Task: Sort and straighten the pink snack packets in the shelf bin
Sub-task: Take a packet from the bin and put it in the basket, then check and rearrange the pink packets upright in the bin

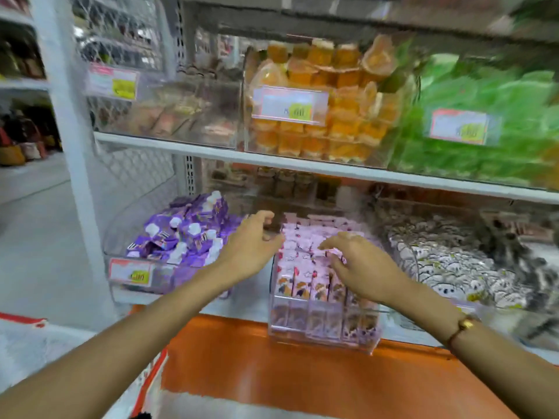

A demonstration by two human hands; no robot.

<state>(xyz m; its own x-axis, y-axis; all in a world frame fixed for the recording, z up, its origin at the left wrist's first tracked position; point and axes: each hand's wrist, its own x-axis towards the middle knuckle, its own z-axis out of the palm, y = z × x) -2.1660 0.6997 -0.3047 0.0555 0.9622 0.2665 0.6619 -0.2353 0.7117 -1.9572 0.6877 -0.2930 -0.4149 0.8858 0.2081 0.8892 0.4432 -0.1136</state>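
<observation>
Two hands over clear bin [323,334], lower centre of frame. We see pink packets [305,267] upright in rows, fronts outward for display. Right hand [360,264] pinches one packet [334,253], likely to reseat it. Left hand [251,246] loosely spread, holding nothing, beside left rows.

price tags [289,104] hang on the clear bins, left and far, but their print is too blurred to read.

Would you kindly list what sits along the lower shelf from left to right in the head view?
Purple packets → left hand → pink snack packets in their clear bin → right hand, pinching a pink packet → silvery white packets.
</observation>
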